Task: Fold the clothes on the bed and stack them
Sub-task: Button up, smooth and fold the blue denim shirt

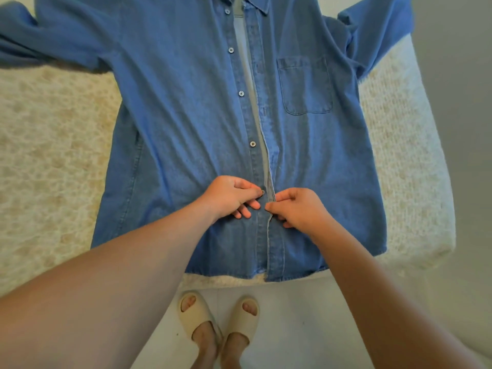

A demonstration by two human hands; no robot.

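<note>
A cream fuzzy bed cover (53,161) is lying under a blue denim shirt (186,123), spread flat, front up, sleeves out. The left hand (229,195) is pinching a button (262,192); the right hand (298,206) is pinching the opposite placket edge (271,190). The denim looks soft but rather heavy; holding it at the shoulders and hem seems best.

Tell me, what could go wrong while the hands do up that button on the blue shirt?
The left hand pinches a button and the right hand pinches the other front edge. The button could slip from the fingers, or go into the wrong hole, leaving the blue shirt crooked. Four buttons above are undone, so the front may gape when folded. One sleeve lies at the edge of the bed and might slide off.
</note>
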